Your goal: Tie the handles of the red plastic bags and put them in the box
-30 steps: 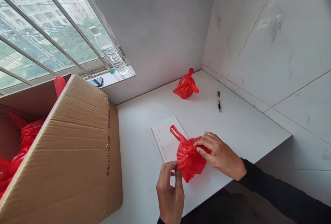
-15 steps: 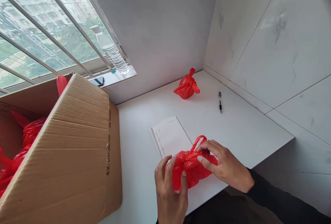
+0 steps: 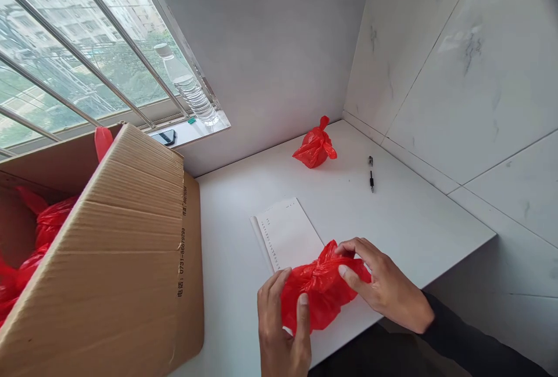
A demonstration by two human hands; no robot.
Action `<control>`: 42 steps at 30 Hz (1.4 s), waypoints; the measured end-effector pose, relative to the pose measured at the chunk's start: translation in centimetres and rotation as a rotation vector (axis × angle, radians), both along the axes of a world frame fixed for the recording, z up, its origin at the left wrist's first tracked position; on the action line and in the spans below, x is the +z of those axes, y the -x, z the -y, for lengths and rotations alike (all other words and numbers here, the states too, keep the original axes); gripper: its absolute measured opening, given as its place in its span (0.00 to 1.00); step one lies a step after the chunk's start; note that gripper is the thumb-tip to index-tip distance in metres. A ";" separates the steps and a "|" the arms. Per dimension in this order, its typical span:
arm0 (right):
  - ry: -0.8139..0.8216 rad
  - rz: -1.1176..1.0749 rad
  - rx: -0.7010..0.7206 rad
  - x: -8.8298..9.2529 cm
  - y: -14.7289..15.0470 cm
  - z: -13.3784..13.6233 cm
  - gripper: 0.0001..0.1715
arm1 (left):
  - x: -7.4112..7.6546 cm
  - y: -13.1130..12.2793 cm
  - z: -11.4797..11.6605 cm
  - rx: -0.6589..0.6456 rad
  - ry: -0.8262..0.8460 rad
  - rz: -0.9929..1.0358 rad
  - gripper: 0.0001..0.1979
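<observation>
A knotted red plastic bag (image 3: 320,295) is held between my two hands near the table's front edge, over the lower end of an open notebook (image 3: 291,233). My left hand (image 3: 281,325) has its fingers round the bag's left side, with the thumb on the near face. On the right, my right hand (image 3: 377,278) grips the bag's upper part between thumb and fingers. What lies inside the bag is hidden. Another tied red plastic bag (image 3: 316,147) sits by the back wall.
A cardboard box (image 3: 126,261) stands at the left with several red bags (image 3: 54,220) inside. A black pen (image 3: 372,182) and its cap (image 3: 370,161) lie at the right. On the sill are a water bottle (image 3: 189,89) and a phone (image 3: 164,137).
The held bag has tipped, and its looped handle no longer stands up above the knot. My left hand has shifted slightly left, while my right hand has moved a little right and down.
</observation>
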State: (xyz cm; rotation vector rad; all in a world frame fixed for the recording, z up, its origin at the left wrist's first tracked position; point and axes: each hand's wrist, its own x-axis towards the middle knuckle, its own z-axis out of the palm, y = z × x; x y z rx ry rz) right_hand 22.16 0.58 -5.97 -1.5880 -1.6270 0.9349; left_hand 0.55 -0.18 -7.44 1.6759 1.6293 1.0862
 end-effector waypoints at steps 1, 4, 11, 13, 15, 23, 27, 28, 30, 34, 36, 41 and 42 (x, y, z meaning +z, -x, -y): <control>-0.007 -0.002 0.023 0.1 0.4 0.0 0.12 | -0.2 -0.2 -0.1 -0.032 -0.018 -0.024 0.19; -0.011 0.003 0.080 0.4 1.1 -0.3 0.08 | -0.7 -0.2 -0.4 -0.073 -0.061 -0.049 0.12; 0.029 -0.068 -0.116 0.7 -0.8 -0.7 0.15 | 0.6 1.8 -0.8 0.204 0.106 0.116 0.13; 0.043 -0.080 -0.128 0.6 -1.2 -0.6 0.16 | 1.1 1.8 -0.8 0.234 0.124 0.118 0.14; 0.056 -0.090 -0.108 0.4 -1.2 -0.5 0.14 | 1.3 1.4 -0.7 0.179 0.056 0.097 0.16; 0.081 -0.135 -0.046 1.1 -0.1 -0.4 0.16 | 1.3 0.7 -0.8 0.117 -0.098 0.089 0.07; 0.097 -0.211 -0.155 1.3 -1.3 -0.2 0.16 | 1.8 2.1 -1.0 0.241 -0.210 0.090 0.07; 0.097 -0.217 -0.184 1.2 -1.6 -0.1 0.16 | 2.0 2.3 -1.0 0.259 -0.224 0.087 0.07; 0.103 -0.217 -0.218 1.0 -2.0 0.1 0.15 | 2.6 2.4 -0.7 0.271 -0.204 0.104 0.07; 0.053 -0.163 -0.253 1.1 -1.9 1.0 0.12 | 4.1 1.4 0.0 0.305 -0.078 0.264 0.08; -0.102 -0.113 -0.328 1.7 -1.5 1.5 0.15 | 4.8 0.8 0.2 0.343 -0.017 0.369 0.11; -0.531 0.073 -0.038 4.2 -0.2 1.6 0.22 | 5.9 -0.3 0.7 0.393 0.134 0.444 0.21; -0.555 0.153 0.076 4.6 0.1 1.2 0.23 | 6.1 -0.5 0.8 0.390 0.166 0.436 0.23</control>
